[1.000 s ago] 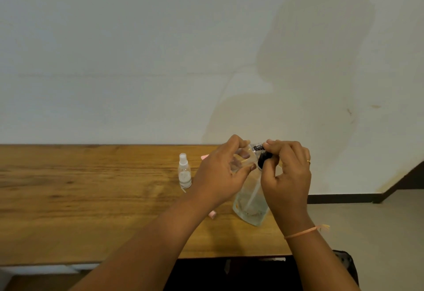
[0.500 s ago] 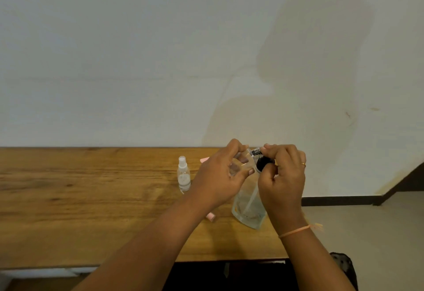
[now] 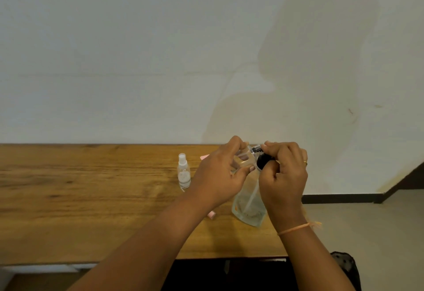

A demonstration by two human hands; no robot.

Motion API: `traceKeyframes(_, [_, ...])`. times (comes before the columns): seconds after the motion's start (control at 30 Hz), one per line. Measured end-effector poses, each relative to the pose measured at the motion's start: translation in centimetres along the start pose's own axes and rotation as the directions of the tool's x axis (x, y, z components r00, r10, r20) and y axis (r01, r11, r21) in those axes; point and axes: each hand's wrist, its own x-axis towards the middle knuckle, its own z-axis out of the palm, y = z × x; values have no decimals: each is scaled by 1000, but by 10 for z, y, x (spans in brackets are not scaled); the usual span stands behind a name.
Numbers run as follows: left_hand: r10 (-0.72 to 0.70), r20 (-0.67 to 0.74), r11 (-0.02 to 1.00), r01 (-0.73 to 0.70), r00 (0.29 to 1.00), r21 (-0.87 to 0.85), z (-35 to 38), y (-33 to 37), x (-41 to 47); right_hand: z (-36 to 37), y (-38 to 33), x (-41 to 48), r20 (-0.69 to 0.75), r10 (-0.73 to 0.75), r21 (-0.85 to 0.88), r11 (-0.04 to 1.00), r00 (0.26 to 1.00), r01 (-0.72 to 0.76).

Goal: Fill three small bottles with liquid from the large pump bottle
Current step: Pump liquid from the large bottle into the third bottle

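Pump bottle (image 3: 249,208), one, stands on the desk's (image 3: 91,199) right end. Right grip (image 3: 283,176) pinches its black head (image 3: 263,161); left grip (image 3: 220,176) holds one small bottle (image 3: 245,159) at the nozzle. One spray bottle (image 3: 184,173) stands apart, left; two pink bits (image 3: 211,215), perhaps caps, peek out.

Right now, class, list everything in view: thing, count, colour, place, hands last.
table: one, brown, against wall
pump bottle: one, clear with black head, on table under hands
spray bottle: one, clear, white top, standing left of hands
small bottle: one, clear, at the pump spout
pink pieces: two, partly hidden by left arm
wristband: one, orange, right wrist
ring: one, gold, right hand
left hand: one, holds small bottle
right hand: one, pinches pump head
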Motion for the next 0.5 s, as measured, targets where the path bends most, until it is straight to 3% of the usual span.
traceKeyframes(0.17, [-13, 14, 1000, 13, 1000, -5, -1, 0, -1, -1, -3, 0, -1, 20, 11, 1000, 1000, -20])
traceKeyframes(0.5, [57, -98, 992, -67, 994, -102, -1, 1, 0, -10, -11, 14, -17, 20, 15, 1000, 1000, -20])
